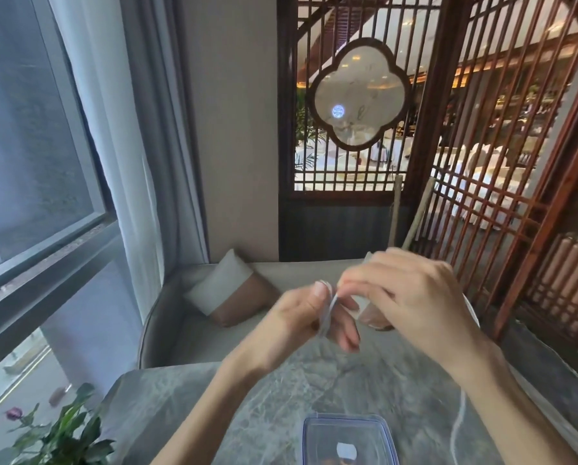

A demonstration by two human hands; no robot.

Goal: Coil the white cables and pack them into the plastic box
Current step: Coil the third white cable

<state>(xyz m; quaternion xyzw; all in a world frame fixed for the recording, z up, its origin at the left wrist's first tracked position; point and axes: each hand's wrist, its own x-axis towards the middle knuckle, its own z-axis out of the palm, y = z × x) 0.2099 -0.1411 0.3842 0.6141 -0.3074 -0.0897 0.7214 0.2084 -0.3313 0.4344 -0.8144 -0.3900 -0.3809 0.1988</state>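
Both hands are raised above the grey marble table (pixel 247 414). My left hand (pixel 307 323) pinches a small bundle of white cable (pixel 327 313) between thumb and fingers. My right hand (pixel 405 297) closes on the same cable from the right, its fingertips touching the bundle. A loose length of the white cable (pixel 458 421) hangs down under my right forearm. The clear plastic box (pixel 348 441) with a blue-edged lid sits at the table's near edge, below the hands. The hands are blurred by motion.
A grey bench seat with a grey and brown cushion (pixel 230 290) lies beyond the table. A potted plant (pixel 63 434) stands at the lower left by the window. Wooden lattice screens (pixel 482 162) close off the back and right.
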